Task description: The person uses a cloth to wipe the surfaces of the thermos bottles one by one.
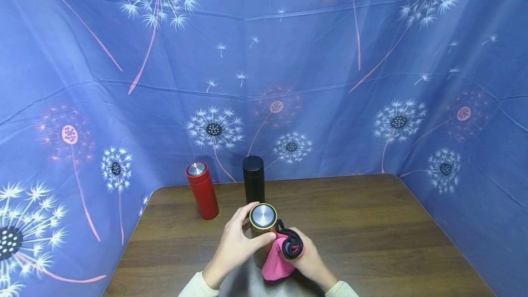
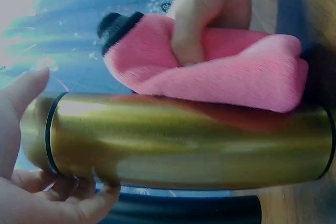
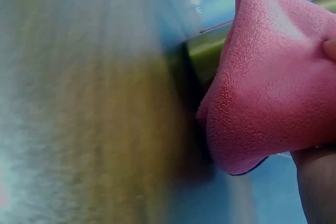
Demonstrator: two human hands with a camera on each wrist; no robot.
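Note:
A gold thermos flask (image 1: 263, 217) with a shiny silver disc on its lid stands upright on the table. My left hand (image 1: 235, 244) grips it near the top, thumb on one side and fingers round the other. In my right hand (image 1: 311, 260) is a folded pink cloth (image 1: 275, 264) with a black edge curled up at its top. The cloth lies along the right side of the flask; the left wrist view shows my right thumb pressed into its pink folds (image 2: 231, 77). In the right wrist view the cloth (image 3: 273, 82) hides most of the flask.
Behind the gold flask stands a black flask (image 1: 253, 178), its lower part hidden. A red flask (image 1: 203, 191) with a silver lid top stands to the left. The wooden table (image 1: 371, 223) meets blue dandelion-print fabric (image 1: 330, 81) at the back and sides.

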